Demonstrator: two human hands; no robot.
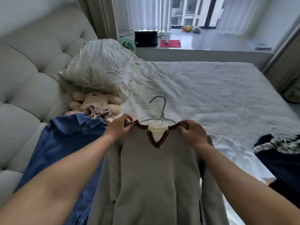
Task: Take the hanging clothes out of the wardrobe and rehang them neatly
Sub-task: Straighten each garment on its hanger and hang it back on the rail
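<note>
Sweater (154, 176) flat on bed (211, 88); left hand (119, 129) and right hand (193, 133) pinch shoulders over grey hanger (159, 114); blue shirt (65, 143) beside left hand.

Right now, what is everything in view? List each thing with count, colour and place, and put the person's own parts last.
sweater: 1, grey with dark red V-neck trim, flat on the bed at centre
hanger: 1, pale grey, in the sweater's neck, hook pointing away
shirt: 1, blue, collared, left of the sweater
white garment: 1, right of the sweater
dark garment: 1, navy with patterned trim, far right
bed: 1, striped pale cover
pillow: 1, cream, crumpled, by the headboard
plush toy: 1, cream, below the pillow
fan: 1, green, on the window ledge
red mat: 1, window ledge
left hand: gripping the sweater's left shoulder
right hand: gripping its right shoulder
</note>
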